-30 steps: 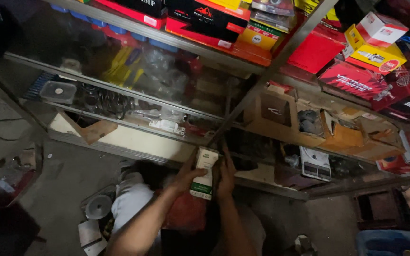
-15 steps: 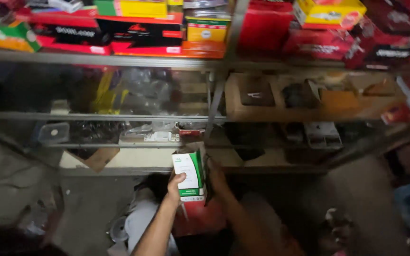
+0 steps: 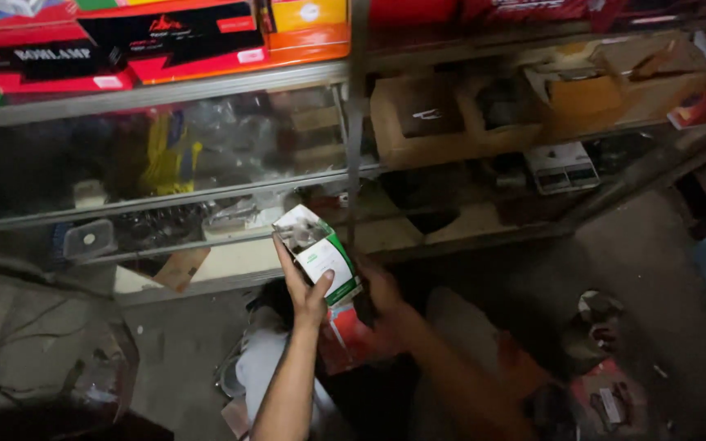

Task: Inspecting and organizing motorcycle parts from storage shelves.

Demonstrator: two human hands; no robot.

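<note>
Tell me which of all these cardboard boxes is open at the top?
The small white-and-green cardboard box held in both hands, left hand and right hand: its top flaps stand open. The red and orange boxes shelved above lie closed.

Small white-and-green carton box, top flaps open, tilted w/ open end up-left. Gripped in left hand, right hand touching its lower right side. Held in front of low metal shelf.
</note>
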